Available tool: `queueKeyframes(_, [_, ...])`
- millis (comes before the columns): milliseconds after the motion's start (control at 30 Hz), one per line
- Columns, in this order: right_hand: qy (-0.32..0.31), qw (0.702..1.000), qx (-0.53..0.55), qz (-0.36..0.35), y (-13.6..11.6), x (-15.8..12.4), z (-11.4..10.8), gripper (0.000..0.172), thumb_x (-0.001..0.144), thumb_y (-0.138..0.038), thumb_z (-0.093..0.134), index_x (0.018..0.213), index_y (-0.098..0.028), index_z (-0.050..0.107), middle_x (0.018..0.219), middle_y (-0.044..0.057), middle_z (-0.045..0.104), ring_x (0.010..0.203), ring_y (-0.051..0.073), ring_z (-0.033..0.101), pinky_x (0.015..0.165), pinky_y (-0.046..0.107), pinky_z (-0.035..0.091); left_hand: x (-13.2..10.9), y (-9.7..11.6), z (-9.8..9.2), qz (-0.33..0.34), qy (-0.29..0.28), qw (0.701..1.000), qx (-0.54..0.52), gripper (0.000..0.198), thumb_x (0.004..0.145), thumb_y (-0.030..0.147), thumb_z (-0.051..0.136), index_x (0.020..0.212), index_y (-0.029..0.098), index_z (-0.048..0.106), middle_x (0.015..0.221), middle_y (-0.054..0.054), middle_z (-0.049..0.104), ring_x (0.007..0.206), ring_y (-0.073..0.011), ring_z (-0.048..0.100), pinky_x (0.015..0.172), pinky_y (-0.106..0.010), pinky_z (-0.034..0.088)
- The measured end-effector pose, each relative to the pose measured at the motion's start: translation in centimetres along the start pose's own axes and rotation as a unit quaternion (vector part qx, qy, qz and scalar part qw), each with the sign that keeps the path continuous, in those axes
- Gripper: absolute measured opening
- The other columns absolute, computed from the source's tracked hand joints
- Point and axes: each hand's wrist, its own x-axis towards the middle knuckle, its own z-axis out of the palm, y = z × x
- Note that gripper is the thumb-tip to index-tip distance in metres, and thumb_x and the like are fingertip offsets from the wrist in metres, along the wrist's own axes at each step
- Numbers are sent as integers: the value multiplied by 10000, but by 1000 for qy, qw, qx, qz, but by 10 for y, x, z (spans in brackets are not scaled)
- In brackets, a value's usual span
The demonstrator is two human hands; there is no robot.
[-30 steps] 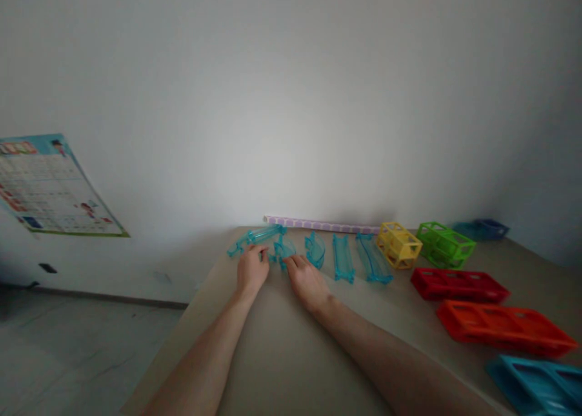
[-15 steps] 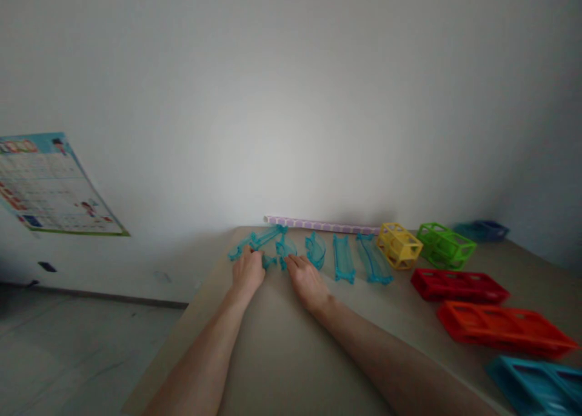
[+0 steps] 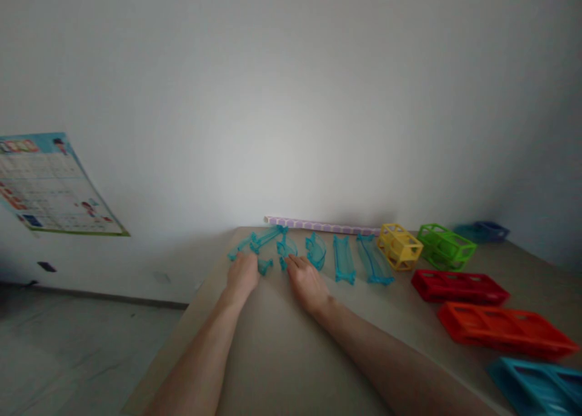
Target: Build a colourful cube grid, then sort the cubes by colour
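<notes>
At the far end of the table, my left hand (image 3: 243,275) is closed with its fingers curled down, mostly hidden from view. One end of a short translucent teal track piece (image 3: 265,266) sticks out to the right of it. Just beyond that hand lie another teal piece (image 3: 245,243) and a long straight teal track piece (image 3: 269,236). My right hand (image 3: 307,282) has its fingertips drawn together at the near end of a curved teal track piece (image 3: 287,247). To its right, a second curved piece (image 3: 316,250) lies apart from both hands.
Two longer teal track pieces, one straight (image 3: 344,259) and one wavy (image 3: 373,258), lie right of the hands. Further right stand yellow (image 3: 400,247) and green (image 3: 445,246) frames, then red (image 3: 459,286), orange (image 3: 504,328) and blue (image 3: 541,382) blocks. A purple patterned strip (image 3: 322,225) lies along the wall.
My left hand has shifted slightly left, so more of the short teal piece shows beside it. My right hand has stayed almost where it was.
</notes>
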Motion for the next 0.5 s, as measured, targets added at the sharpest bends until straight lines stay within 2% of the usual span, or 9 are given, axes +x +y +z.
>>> queueKeyframes(133, [12,1000,1,2,-3,-2,0,300,897,-63,448,1153,-106,597,1119,156,648,1050,231,573,919,346,469,2,-8,2,-2,0,998,-67,176,732,121,641,890,146,714,820,-139,671,753,-239,681,762,-326,512])
queueKeyframes(267, [36,999,-8,0,-5,-5,-4,304,900,-111,457,1166,-103,603,1256,174,592,1073,263,545,927,382,472,3,-11,-1,-18,-7,985,-169,247,735,112,615,955,165,715,655,-70,663,460,-150,590,531,-251,479])
queueKeyframes(367, [77,997,-3,-16,-6,-6,-9,295,912,-126,439,1145,-117,620,1282,154,582,1068,262,528,939,396,467,4,-9,-9,-41,-12,965,-257,292,753,109,578,1013,165,699,623,-48,662,297,-104,468,360,-222,368])
queueKeyframes(500, [106,992,50,-46,-11,-8,-14,295,959,-233,423,1183,-134,589,1156,139,638,1054,245,535,932,381,475,5,1,-24,-56,-5,923,-382,284,778,153,585,1053,173,652,642,-15,653,260,-69,420,290,-184,287])
